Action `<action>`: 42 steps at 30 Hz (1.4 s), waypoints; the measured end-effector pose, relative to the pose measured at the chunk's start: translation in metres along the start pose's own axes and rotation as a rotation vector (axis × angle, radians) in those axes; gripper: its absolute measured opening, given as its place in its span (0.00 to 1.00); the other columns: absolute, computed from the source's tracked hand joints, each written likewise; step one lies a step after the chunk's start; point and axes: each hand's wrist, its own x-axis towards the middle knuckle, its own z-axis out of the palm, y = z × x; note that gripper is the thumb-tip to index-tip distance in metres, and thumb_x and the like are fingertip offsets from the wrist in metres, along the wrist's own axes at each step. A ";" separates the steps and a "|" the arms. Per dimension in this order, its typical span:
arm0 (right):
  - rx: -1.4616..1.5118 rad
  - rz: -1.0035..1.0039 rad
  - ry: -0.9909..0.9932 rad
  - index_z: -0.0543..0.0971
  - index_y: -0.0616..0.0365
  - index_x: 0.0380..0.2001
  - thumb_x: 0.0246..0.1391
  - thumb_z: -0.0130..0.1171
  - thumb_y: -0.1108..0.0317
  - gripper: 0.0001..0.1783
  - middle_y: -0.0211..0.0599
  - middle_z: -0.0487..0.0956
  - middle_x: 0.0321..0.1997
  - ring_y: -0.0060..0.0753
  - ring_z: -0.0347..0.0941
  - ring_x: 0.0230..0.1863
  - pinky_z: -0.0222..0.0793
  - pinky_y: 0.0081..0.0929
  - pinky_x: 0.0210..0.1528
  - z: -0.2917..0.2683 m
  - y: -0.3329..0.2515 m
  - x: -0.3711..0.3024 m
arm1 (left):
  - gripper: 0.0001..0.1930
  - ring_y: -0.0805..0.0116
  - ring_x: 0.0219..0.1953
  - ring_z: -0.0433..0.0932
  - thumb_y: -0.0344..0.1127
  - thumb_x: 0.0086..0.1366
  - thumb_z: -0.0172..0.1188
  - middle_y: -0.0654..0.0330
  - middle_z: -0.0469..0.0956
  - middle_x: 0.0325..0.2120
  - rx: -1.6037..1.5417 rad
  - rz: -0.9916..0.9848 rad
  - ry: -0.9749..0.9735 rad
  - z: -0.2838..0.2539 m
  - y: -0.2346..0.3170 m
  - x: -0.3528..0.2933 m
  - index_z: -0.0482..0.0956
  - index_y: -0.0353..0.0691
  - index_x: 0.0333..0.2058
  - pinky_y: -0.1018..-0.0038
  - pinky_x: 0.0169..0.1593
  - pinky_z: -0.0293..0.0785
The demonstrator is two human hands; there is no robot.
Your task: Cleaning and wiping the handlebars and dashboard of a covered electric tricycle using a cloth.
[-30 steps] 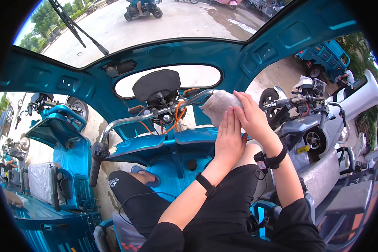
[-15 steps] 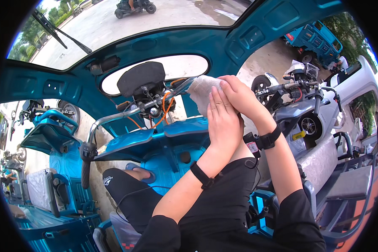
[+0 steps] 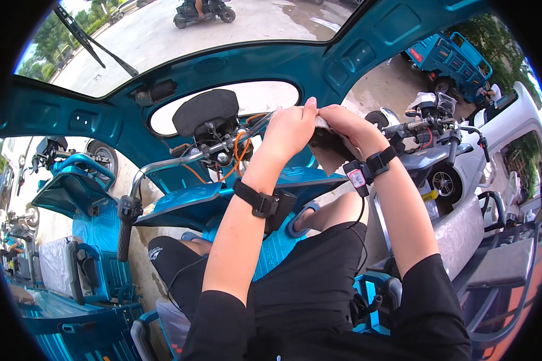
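A whitish-grey sheet of wrapping (image 3: 323, 123), darker on its inner side, is bunched near the right end of a bent metal handlebar (image 3: 168, 163). My left hand (image 3: 292, 133) is closed at the wrapping's left edge, thumb up, its other fingers mostly hidden behind. With fingers curled, my right hand (image 3: 350, 127) grips the upper right edge. Between and below the hands hangs a dark brown and beige part (image 3: 329, 155); what it is I cannot make out. The handlebar's right grip is hidden, while its black left grip (image 3: 125, 237) is free of both hands.
A blue cab front (image 3: 223, 63) curves ahead, with a dark instrument pod (image 3: 206, 113) and orange cables (image 3: 239, 150). My legs straddle the blue footwell (image 3: 277, 256). Another vehicle's handlebar (image 3: 427, 125) stands at the right, and a blue three-wheeler (image 3: 93, 192) at the left.
My hands were laid together over the wrapping; now they are apart at its two edges. The left hand has moved up and left, and the dark inner side shows.
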 end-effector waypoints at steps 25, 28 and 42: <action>-0.604 -0.761 0.759 0.81 0.50 0.58 0.72 0.48 0.60 0.19 0.41 0.82 0.58 0.51 0.82 0.51 0.78 0.42 0.53 0.050 0.052 -0.052 | 0.19 0.45 0.64 0.75 0.25 0.73 0.51 0.45 0.74 0.64 -0.334 0.269 0.405 0.058 -0.009 -0.071 0.77 0.34 0.61 0.65 0.64 0.74; -0.700 -0.845 0.822 0.80 0.49 0.60 0.69 0.53 0.63 0.19 0.38 0.82 0.60 0.47 0.82 0.53 0.79 0.39 0.51 0.049 0.066 -0.054 | 0.18 0.48 0.61 0.79 0.25 0.73 0.53 0.45 0.77 0.61 -0.471 0.185 0.451 0.063 -0.009 -0.076 0.79 0.34 0.59 0.65 0.62 0.76; -0.822 -0.994 0.989 0.82 0.50 0.58 0.62 0.61 0.70 0.21 0.33 0.84 0.58 0.39 0.85 0.50 0.82 0.32 0.44 0.050 0.070 -0.050 | 0.07 0.52 0.36 0.83 0.31 0.65 0.68 0.54 0.81 0.33 -0.040 0.011 0.548 0.071 -0.002 -0.081 0.79 0.36 0.38 0.63 0.39 0.79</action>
